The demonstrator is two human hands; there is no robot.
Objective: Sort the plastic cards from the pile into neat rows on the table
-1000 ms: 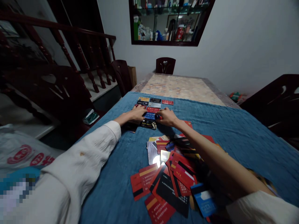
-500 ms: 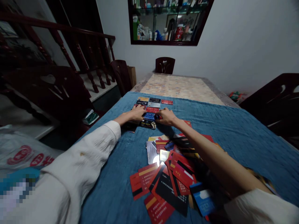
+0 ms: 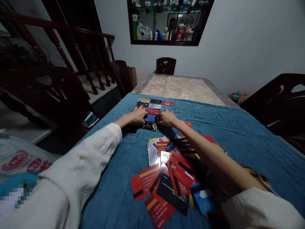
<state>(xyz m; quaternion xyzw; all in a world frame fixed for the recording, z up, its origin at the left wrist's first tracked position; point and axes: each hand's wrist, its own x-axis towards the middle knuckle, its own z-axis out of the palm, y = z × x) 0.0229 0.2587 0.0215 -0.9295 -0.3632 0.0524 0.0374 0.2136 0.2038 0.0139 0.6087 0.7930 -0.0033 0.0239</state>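
A blue card (image 3: 150,118) lies in a block of cards laid out on a blue cloth, between my two hands. My left hand (image 3: 138,115) has its bent fingers at the card's left edge and covers part of the cards beside it. At the right edge, my right hand (image 3: 168,118) is closed, its curled fingertips against the card. Just above sits a red card (image 3: 153,111), with a silver card (image 3: 155,106) beyond it. A black card (image 3: 149,126) with yellow lettering is nearest me in this block. Another dark card (image 3: 132,129) is partly hidden under my left wrist.
A loose heap of overlapping cards, mostly red (image 3: 159,210), spreads beneath my right forearm, with a light blue card (image 3: 202,197) at its edge. The blue cloth (image 3: 107,197) covers the near table. Dark wooden chairs (image 3: 166,65) stand around it; a plastic bag (image 3: 26,156) is at left.
The view has shifted slightly, so everything sits a little further left. Both hands stay at the ends of the blue card, with hardly any movement relative to the cards.
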